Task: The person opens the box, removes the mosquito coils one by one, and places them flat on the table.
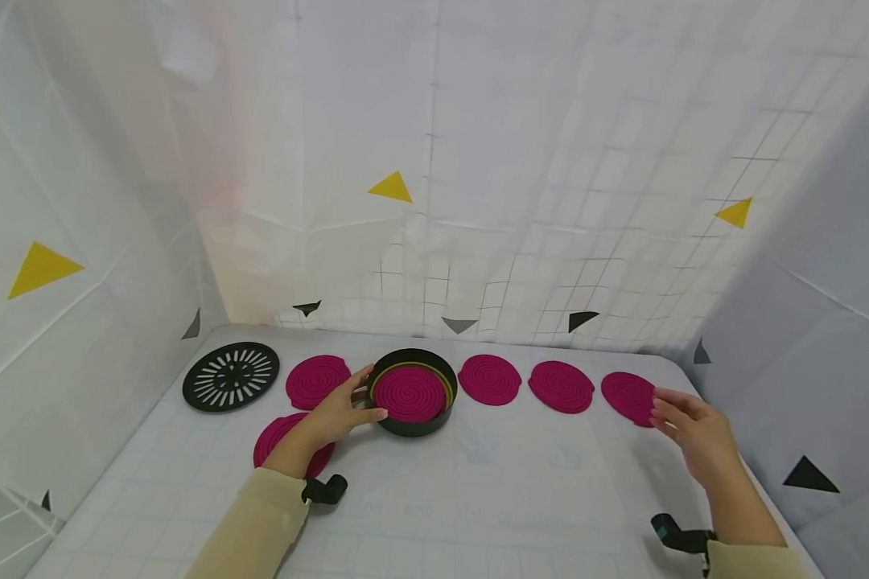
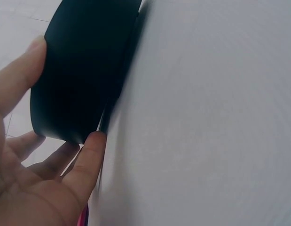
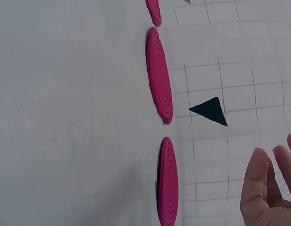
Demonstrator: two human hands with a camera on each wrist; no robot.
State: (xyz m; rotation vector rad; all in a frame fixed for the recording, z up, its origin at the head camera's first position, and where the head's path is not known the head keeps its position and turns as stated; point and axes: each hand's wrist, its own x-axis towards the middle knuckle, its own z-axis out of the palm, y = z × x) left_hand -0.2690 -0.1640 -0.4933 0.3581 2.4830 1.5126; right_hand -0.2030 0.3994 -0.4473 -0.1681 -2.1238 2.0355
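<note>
One pink coaster (image 1: 409,392) is seen lying inside the black holder (image 1: 416,429), which stands near the back of the counter (image 1: 478,507); that much may be judged done. Whether others are stacked beneath it cannot be told. Five more coasters are left outside: two to the left, one of these partly covered by the left forearm, and three spread in a row to the right, ending with the rightmost coaster (image 1: 626,396). The slotted disc (image 1: 232,376) is left apart at the far left, so the work is judged to be at an early stage. The holder is clamped in the grip of the left hand (image 1: 339,412), while the fingers of the right hand (image 1: 701,438) are held apart around nothing. In the head view those fingertips are overlapped with the rightmost coaster, but in the right wrist view a gap is shown between hand and coasters. The holder's smooth outer wall, with fingertips set against it, is shown close up by the left wrist view, where its contents are hidden.
</note>
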